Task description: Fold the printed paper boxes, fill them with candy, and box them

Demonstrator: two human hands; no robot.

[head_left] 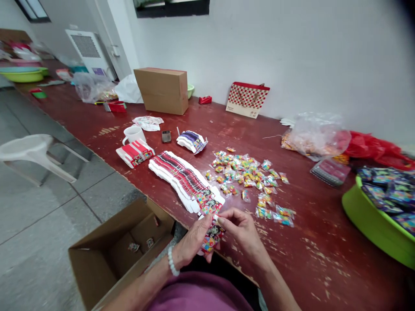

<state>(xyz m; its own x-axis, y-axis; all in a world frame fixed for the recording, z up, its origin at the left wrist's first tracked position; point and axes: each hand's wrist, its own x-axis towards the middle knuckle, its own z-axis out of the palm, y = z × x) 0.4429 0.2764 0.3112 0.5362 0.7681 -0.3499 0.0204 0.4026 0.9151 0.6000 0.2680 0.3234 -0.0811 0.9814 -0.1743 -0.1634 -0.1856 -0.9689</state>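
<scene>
My left hand, with a pale bead bracelet at the wrist, is closed around a small printed candy box, red and black with bright round shapes. At the top end of that box, the thumb and fingers of my right hand pinch its white flap. Just beyond my hands lies a long overlapping row of flat printed boxes with white edges. Small clear-wrapped candies are heaped to the right of the row. A few candy packets lie nearer to my right hand.
An open cardboard box sits below the table edge at left. A green basin of dark packets stands at right. A white mug, a bundle of red boxes, a purple stack and a closed carton stand farther back.
</scene>
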